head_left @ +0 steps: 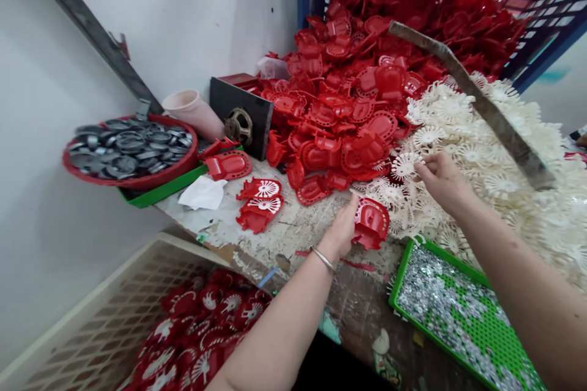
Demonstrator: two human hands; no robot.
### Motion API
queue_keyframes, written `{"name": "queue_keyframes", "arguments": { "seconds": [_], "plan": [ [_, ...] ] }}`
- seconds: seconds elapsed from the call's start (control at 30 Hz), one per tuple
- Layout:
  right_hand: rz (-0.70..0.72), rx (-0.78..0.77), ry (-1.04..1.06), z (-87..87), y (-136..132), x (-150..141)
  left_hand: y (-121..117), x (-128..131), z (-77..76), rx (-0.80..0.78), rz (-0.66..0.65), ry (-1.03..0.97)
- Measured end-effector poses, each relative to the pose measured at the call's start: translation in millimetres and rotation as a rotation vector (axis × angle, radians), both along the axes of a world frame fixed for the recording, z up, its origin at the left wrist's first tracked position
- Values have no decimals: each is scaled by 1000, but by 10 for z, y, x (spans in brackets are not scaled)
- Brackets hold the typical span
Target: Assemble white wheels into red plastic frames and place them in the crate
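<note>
My left hand (342, 230), with a bangle at the wrist, is closed on the edge of a red plastic shell (369, 225) with a row of holes around its rounded end. To the right, my right hand (443, 179) pinches a white spoked plastic piece (405, 167) at the edge of the white heap (499, 153). Two red shells with white spoked pieces on them (259, 205) lie on the worktable (302, 229), left of my left hand. Just beyond my hands rises a large pile of red shells (339, 110).
A blue crate (541, 49) stands behind the red pile, and a metal strip (477, 98) lies over the white pieces. A green tray (440, 311) holds small clear bits. At left are a red basin (128, 180) of grey discs and a pink cup (195, 113). Below sits a pale crate (87, 311).
</note>
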State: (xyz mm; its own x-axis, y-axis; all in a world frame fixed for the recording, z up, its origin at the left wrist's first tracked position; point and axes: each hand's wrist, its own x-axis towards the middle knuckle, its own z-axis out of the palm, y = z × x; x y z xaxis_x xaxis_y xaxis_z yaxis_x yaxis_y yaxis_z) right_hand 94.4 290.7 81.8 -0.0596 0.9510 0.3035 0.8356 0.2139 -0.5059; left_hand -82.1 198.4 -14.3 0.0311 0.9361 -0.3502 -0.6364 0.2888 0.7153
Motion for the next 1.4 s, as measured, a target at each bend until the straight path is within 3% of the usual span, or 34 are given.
{"name": "queue_keyframes", "arguments": {
  "seconds": [0.2,0.33,0.77,1.07,1.13,1.3,1.4],
  "plan": [
    [216,-391,559,-132,-750,-83,-29,59,16,33,-60,19],
    [267,-466,664,-307,-951,-248,-48,95,21,101,-93,-15],
    [228,-453,608,-304,-1010,-268,-34,83,-133,246,-77,103],
    [231,-427,574,-327,-1038,-290,-96,93,19,343,-51,48],
    [231,-362,548,-305,-1055,-271,-105,87,49,350,2,53],
    [217,19,294,-304,-1033,-224,-111,71,77,349,61,92],
    [202,-107,418,-411,-981,-229,-127,64,86,363,42,138]
  ]
}}
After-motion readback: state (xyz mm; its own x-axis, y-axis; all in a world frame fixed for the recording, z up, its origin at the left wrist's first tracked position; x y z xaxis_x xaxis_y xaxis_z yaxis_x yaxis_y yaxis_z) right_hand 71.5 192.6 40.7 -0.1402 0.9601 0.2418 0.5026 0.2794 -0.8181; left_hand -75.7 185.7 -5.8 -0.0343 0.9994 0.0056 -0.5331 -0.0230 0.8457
